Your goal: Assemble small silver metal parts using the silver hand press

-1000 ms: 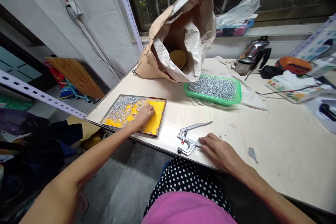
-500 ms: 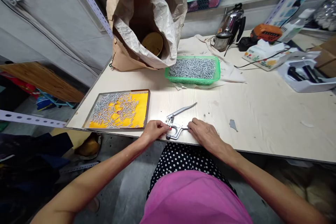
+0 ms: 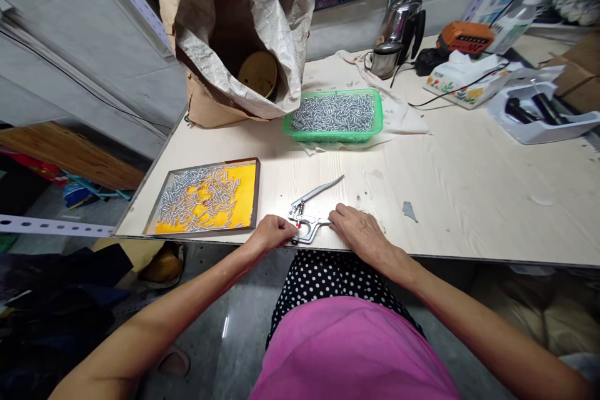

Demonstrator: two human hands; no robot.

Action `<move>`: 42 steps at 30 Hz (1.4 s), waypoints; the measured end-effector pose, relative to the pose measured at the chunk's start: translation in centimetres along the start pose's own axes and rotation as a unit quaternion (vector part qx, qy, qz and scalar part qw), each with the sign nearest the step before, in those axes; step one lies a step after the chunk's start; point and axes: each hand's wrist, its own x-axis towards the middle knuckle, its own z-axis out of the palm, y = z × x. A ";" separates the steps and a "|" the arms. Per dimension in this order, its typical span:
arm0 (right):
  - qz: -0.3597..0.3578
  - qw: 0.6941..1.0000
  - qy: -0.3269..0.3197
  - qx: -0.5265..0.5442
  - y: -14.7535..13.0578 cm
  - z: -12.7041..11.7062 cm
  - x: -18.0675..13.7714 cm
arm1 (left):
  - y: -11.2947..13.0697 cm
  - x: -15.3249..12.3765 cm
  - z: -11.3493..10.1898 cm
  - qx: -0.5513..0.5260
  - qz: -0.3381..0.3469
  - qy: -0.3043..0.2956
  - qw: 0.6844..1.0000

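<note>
A pair of silver snap-fastener pliers (image 3: 319, 190) lies at the table's front edge, its handles spread and a small red part showing at the jaws. My right hand (image 3: 359, 230) is closed around the end of the lower handle. At the jaws, the fingers of my left hand (image 3: 273, 231) are pinched together; whatever is between them is too small to make out. To the left is a shallow tray (image 3: 257, 194) with a yellow lining and many small metal pins (image 3: 180, 194) scattered over it.
Behind the pliers stands a green basket (image 3: 332, 136) full of similar metal pieces. A large open paper sack (image 3: 201, 97) is at the back left. Farther right are a metal kettle (image 3: 398, 22), an orange battery pack (image 3: 464, 36), a tissue box (image 3: 462, 87) and a white holder (image 3: 525, 128).
The whole view has shifted a little. My left fingertips sit slightly lower on the jaws, nearer their front end. My right hand stays on the handle, and the pliers remain spread.
</note>
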 end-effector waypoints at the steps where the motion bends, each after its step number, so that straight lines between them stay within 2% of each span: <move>1: -0.001 1.000 0.002 0.001 0.0 0.0 0.0 | 0.1 0.1 -0.1 -0.005 -0.005 -0.010 1.000; 7: -0.010 0.999 -0.027 0.018 0.3 -0.7 -0.1 | 0.3 0.3 -0.1 -0.027 -0.027 -0.026 0.999; 12: -0.044 0.999 -0.022 0.015 3.1 -1.8 2.0 | 0.0 0.4 0.0 -0.028 -0.017 -0.018 0.999; 16: -0.071 0.994 -0.086 -0.007 4.9 -2.1 4.5 | -0.1 0.4 0.2 -0.017 -0.031 -0.006 0.999; 20: -0.078 0.990 -0.113 -0.029 4.6 -2.5 5.5 | 0.1 0.4 0.3 -0.015 -0.039 -0.003 0.999; 24: -0.077 0.991 -0.105 -0.041 3.4 -3.4 4.8 | 0.4 0.3 0.3 -0.013 -0.046 0.001 0.999; 26: -0.081 0.991 -0.103 -0.041 2.9 -3.8 4.2 | 0.5 -0.2 0.3 0.021 -0.044 0.006 0.999; 27: -0.083 0.991 -0.100 -0.039 2.7 -4.0 3.9 | 0.5 -0.5 0.4 0.055 -0.033 0.019 0.998; 29: -0.090 0.991 -0.088 -0.035 2.2 -4.2 3.2 | 0.7 -1.4 0.8 0.146 0.030 0.085 0.985; 31: -0.098 0.992 -0.074 -0.027 1.9 -4.2 2.7 | 1.1 -2.1 1.4 0.235 0.142 0.170 0.947; 33: -0.102 0.993 -0.060 -0.016 1.8 -3.8 2.3 | 1.6 -2.1 2.1 0.298 0.251 0.206 0.898; 35: -0.097 0.994 -0.044 -0.004 1.9 -3.2 2.1 | 2.4 -1.1 2.7 0.347 0.322 0.182 0.862; 37: -0.088 0.996 -0.026 0.012 2.1 -2.5 1.9 | 3.2 0.3 3.0 0.380 0.358 0.142 0.841; 42: -0.058 0.998 -0.017 0.028 2.8 -2.1 1.4 | 4.6 3.0 2.6 0.427 0.372 0.053 0.823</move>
